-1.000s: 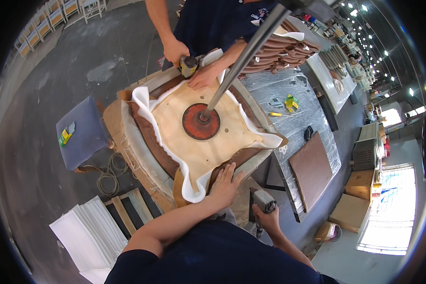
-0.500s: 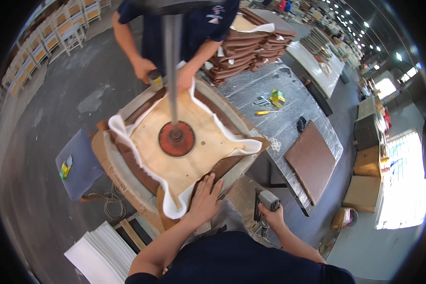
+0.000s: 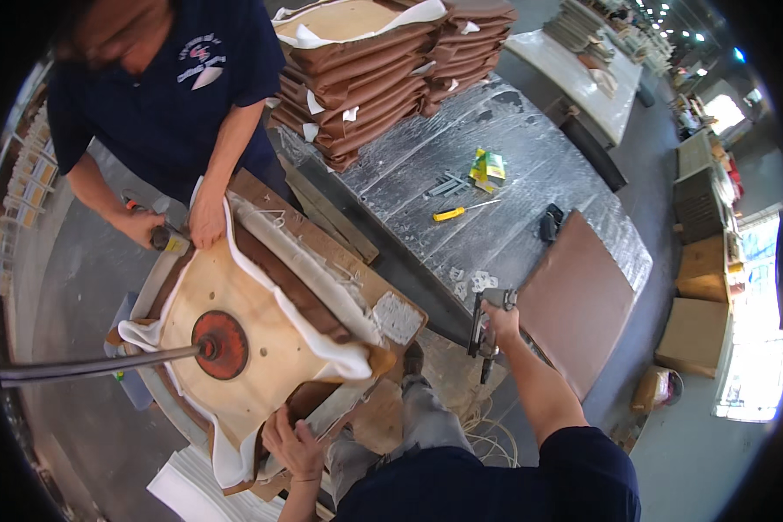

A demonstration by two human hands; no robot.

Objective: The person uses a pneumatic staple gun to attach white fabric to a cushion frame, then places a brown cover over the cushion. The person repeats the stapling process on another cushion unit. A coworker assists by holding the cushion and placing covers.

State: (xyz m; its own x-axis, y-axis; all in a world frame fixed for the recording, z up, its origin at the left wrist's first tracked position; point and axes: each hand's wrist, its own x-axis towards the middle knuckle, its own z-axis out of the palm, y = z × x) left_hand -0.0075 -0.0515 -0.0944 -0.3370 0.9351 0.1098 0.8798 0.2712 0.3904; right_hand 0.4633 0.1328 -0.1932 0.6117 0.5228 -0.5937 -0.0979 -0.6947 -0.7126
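Note:
My right hand [image 3: 503,322] grips a grey and black pneumatic staple gun [image 3: 498,298], held out over the near edge of the plastic-covered table. My left hand [image 3: 294,445], fingers bent and apart, rests at the near edge of a seat panel [image 3: 274,317]. The panel is pale wood, edged with white padding [image 3: 235,465] and brown cover material [image 3: 309,400]. A round red pad [image 3: 221,345] on a metal rod [image 3: 104,364] presses on its middle. Across from me, a co-worker's hand [image 3: 207,217] touches the padding; their other hand [image 3: 139,228] holds another staple gun [image 3: 170,241].
On the table [image 3: 391,187] lie a yellow screwdriver [image 3: 449,213], a yellow-green box [image 3: 487,170], staple strips [image 3: 446,185] and a flat brown panel [image 3: 578,296]. Brown covered seats [image 3: 357,96] are stacked at its far end. A hose [image 3: 496,435] coils on the floor.
The view has swung right, so the seat appears farther left. My right hand has raised the staple gun toward the table. My left hand's fingers, flat before, are now bent at the seat's edge.

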